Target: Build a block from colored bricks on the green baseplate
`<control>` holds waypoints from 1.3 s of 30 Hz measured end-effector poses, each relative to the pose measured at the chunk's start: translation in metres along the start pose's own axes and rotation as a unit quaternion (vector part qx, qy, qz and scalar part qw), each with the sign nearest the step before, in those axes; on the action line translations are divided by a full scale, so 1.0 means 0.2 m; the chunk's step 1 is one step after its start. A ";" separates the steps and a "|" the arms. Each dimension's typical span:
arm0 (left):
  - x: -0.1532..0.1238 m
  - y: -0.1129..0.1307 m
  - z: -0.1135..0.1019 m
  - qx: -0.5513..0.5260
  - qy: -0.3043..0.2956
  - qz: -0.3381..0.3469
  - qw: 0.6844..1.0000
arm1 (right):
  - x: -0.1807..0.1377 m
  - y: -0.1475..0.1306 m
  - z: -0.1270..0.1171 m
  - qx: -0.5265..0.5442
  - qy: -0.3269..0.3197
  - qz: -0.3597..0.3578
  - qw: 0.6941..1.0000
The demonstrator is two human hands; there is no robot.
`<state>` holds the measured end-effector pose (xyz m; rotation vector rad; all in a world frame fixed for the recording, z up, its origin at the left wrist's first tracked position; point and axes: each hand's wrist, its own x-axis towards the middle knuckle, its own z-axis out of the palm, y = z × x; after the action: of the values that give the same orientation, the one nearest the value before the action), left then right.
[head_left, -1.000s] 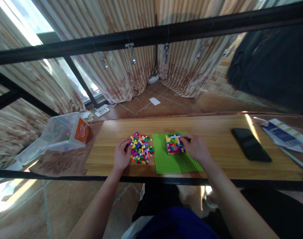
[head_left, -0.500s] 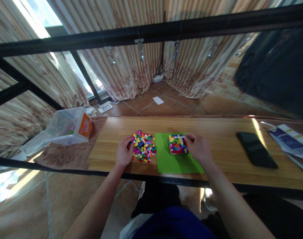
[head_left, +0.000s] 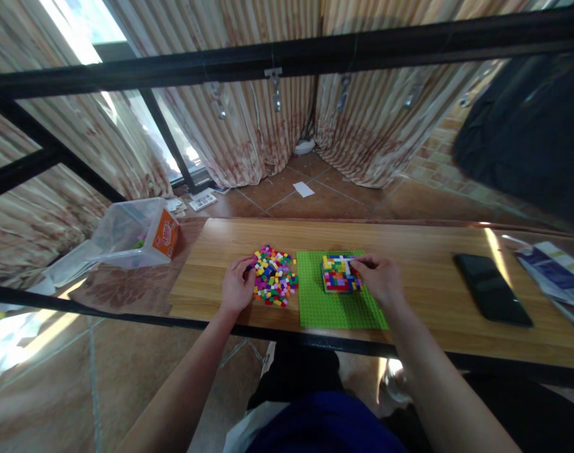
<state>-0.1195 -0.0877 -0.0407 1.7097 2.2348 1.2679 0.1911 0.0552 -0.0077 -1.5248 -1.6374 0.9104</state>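
Observation:
A block built of many-coloured toy bricks (head_left: pixel 337 277) stands on a green baseplate (head_left: pixel 315 313), its top patterned in yellow, red, blue and white. At its right side is my right hand (head_left: pixel 381 277), thumb and fingers pinched together over the block's edge. Whatever lies between those fingertips is hidden. Left of the baseplate, loose small bricks (head_left: pixel 274 280) are heaped in many colours. My left hand (head_left: pixel 237 286) rests on the table against the heap's left edge, fingers loosely bent with a gap to the thumb. No brick can be made out in it.
The wooden table (head_left: pixel 423 251) has a black edge. A dark phone (head_left: pixel 492 289) lies on the right, with papers (head_left: pixel 558 270) beyond it. Past the left end sits a clear plastic box (head_left: pixel 131 233) with an orange label. A black bar (head_left: pixel 306 60) crosses in front of the curtains.
The view has shifted slightly. My right fingers have drawn back a little to the right, showing more of the block's top. My left hand stays beside the heap.

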 end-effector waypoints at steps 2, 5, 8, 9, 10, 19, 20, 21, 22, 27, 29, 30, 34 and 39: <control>0.00 0.00 0.00 0.001 0.002 -0.001 1.000 | 0.01 0.01 0.00 0.018 -0.004 0.004 1.000; 0.00 0.01 0.00 0.006 0.000 -0.001 1.000 | 0.01 0.01 0.01 0.035 -0.008 0.016 0.999; 0.00 0.01 0.00 0.004 -0.001 0.003 1.000 | 0.02 0.00 0.02 0.044 -0.005 0.019 0.999; 0.00 0.01 0.00 0.003 0.000 0.003 1.000 | 0.02 0.01 0.02 0.044 -0.004 0.019 0.999; 0.00 0.01 0.00 0.002 0.001 0.003 1.000 | 0.03 0.01 0.02 0.045 -0.003 0.020 0.999; 0.00 0.01 0.00 0.000 0.009 0.012 1.000 | -0.06 -0.04 0.01 0.058 0.032 0.003 0.998; 0.00 0.01 0.00 0.000 0.010 0.012 1.000 | -0.10 -0.08 0.02 0.052 0.044 -0.016 0.998; 0.00 0.01 0.00 -0.002 0.010 0.011 1.000 | -0.15 -0.11 0.03 0.045 0.048 -0.044 0.997; 0.00 0.01 0.00 -0.004 0.009 0.011 1.000 | -0.20 -0.15 0.05 0.042 0.040 -0.072 0.996; -0.01 0.02 0.00 0.000 0.007 0.009 1.000 | -0.48 -0.28 0.22 0.004 -0.135 -0.201 0.970; -0.01 0.02 0.00 0.004 0.007 0.007 1.000 | -0.56 -0.29 0.30 -0.038 -0.179 -0.227 0.957; -0.01 0.02 0.00 0.004 0.006 0.006 1.000 | -0.58 -0.28 0.34 -0.064 -0.192 -0.233 0.951; -0.01 0.02 0.00 0.002 0.003 0.008 1.000 | -0.63 -0.27 0.43 -0.164 -0.201 -0.242 0.935; -0.01 0.01 0.00 0.003 0.006 0.014 1.000 | -0.62 -0.28 0.50 -0.234 -0.176 -0.257 0.921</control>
<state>-0.1174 -0.0883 -0.0407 1.7456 2.2320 1.2821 0.0837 -0.0748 -0.0133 -1.1419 -2.5032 0.5371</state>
